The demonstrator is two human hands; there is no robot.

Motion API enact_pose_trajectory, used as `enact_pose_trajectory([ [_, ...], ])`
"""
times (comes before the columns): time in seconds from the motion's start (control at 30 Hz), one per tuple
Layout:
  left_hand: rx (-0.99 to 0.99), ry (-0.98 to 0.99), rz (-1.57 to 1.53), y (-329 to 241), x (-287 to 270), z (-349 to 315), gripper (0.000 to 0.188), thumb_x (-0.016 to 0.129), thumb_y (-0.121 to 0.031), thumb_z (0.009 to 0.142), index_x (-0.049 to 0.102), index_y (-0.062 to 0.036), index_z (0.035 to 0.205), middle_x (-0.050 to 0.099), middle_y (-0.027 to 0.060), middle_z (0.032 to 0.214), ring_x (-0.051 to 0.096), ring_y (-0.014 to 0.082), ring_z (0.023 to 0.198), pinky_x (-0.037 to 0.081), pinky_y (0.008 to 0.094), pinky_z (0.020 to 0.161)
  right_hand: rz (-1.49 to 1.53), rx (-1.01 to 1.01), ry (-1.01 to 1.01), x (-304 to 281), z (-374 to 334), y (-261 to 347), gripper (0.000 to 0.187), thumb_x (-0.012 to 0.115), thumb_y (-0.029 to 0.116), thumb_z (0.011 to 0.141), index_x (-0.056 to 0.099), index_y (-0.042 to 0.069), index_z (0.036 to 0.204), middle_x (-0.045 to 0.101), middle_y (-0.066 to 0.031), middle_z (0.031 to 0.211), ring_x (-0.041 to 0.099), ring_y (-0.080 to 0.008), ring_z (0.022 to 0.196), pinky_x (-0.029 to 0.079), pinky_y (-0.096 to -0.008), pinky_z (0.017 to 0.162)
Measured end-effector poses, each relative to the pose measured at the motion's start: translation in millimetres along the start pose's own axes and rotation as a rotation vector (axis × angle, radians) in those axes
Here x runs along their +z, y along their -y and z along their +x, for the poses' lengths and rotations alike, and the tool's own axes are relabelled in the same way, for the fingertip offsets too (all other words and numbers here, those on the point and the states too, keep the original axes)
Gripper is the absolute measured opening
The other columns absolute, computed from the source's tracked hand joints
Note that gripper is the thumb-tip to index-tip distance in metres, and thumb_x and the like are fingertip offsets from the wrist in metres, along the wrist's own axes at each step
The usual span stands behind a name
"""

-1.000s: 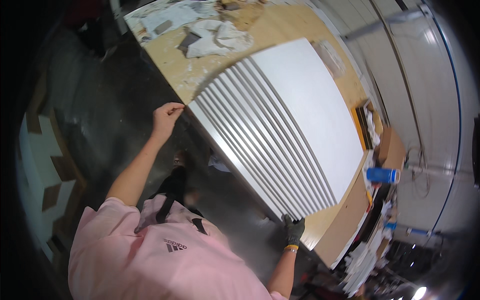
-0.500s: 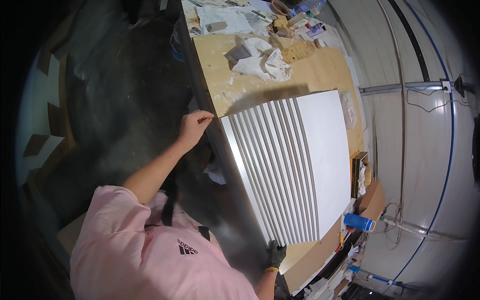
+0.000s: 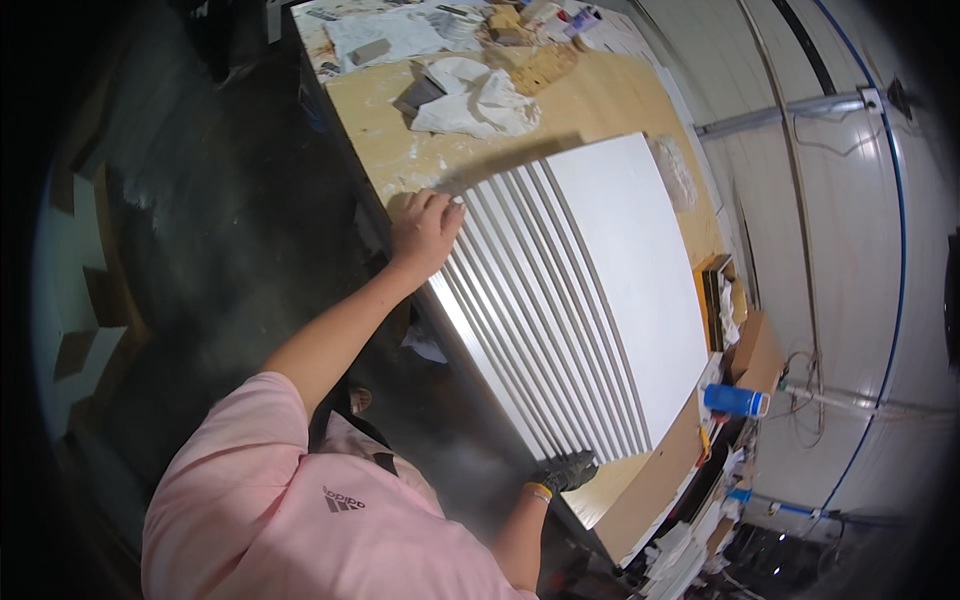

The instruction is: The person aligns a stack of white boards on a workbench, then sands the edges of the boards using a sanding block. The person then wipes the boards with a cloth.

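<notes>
Left hand [image 3: 425,228] bare, fingers curled down over the far-left corner of the white panel [image 3: 620,270]; grip closed on that corner, thumb side toward the table edge. Right hand [image 3: 568,470] in a dark glove with a yellow cuff band, clamped on the near end of the panel at its ribbed edge; grip closed on the panel there, fingertips hidden under the edge.

Panel: large, white, lying flat on the table [image 3: 600,100]. Its left half carries about 8 raised parallel ribs running end to end; its right half is smooth and plain. Left long edge of the panel lies roughly along the table's left edge, above the dark floor [image 3: 200,220].

Beyond the panel's far end: bare plywood tabletop with white smears, then a crumpled white cloth [image 3: 478,100] with a small grey block [image 3: 420,93] touching its left side. Further beyond the panel, papers and small clutter, too small to tell.

Right of the panel: a blue cylindrical container [image 3: 735,400] lying near the panel's near-right corner, with a cardboard box [image 3: 757,345] just beyond it. Stacked white sheets [image 3: 680,555] past the panel's near end, off the table corner.

Person wears a pink shirt [image 3: 300,510]; both forearms reach up from the lower edge.
</notes>
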State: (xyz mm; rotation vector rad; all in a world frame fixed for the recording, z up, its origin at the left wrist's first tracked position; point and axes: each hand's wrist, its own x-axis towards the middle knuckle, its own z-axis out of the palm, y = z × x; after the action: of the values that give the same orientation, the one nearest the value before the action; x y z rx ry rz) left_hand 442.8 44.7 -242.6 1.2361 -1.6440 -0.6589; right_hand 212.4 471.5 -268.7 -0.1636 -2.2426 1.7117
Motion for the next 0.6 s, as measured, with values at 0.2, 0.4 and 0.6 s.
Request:
enact_pose_trajectory([
  [0.2, 0.139, -0.089, 0.115, 20.8, 11.9, -1.8, 0.022, 0.064, -0.024, 0.093, 0.066, -0.0035, 0.099, 0.063, 0.0136, 0.099, 0.058, 0.0354, 0.098, 0.047, 0.0449, 0.085, 0.133, -0.003, 0.032, 16.6, -28.3, 12.0, 0.035, 0.048, 0.021, 0.104, 0.051, 0.0, 0.133, 0.054, -0.0172, 0.134, 0.058, -0.0296, 0.116, 0.047, -0.0435, 0.103],
  [0.4, 0.157, -0.089, 0.177, 30.6, 16.9, 2.1, 0.025, 0.065, -0.028, 0.093, 0.068, -0.0038, 0.092, 0.06, 0.0113, 0.081, 0.058, 0.0341, 0.081, 0.046, 0.0459, 0.074, -0.17, -0.162, -0.054, 13.8, -20.6, -9.4, 0.036, 0.046, 0.014, 0.103, 0.05, -0.002, 0.136, 0.048, -0.0182, 0.14, 0.046, -0.0293, 0.128, 0.036, -0.0383, 0.113],
  [0.6, 0.188, -0.155, 0.157, 38.7, 19.7, 1.9, 0.024, 0.065, -0.027, 0.092, 0.065, -0.0037, 0.087, 0.059, 0.0122, 0.078, 0.058, 0.0344, 0.077, 0.045, 0.0451, 0.071, -0.361, -0.366, -0.054, 1.4, -6.4, -28.0, 0.03, 0.052, 0.014, 0.104, 0.051, -0.003, 0.129, 0.054, -0.0152, 0.121, 0.056, -0.0237, 0.106, 0.05, -0.0386, 0.094],
])
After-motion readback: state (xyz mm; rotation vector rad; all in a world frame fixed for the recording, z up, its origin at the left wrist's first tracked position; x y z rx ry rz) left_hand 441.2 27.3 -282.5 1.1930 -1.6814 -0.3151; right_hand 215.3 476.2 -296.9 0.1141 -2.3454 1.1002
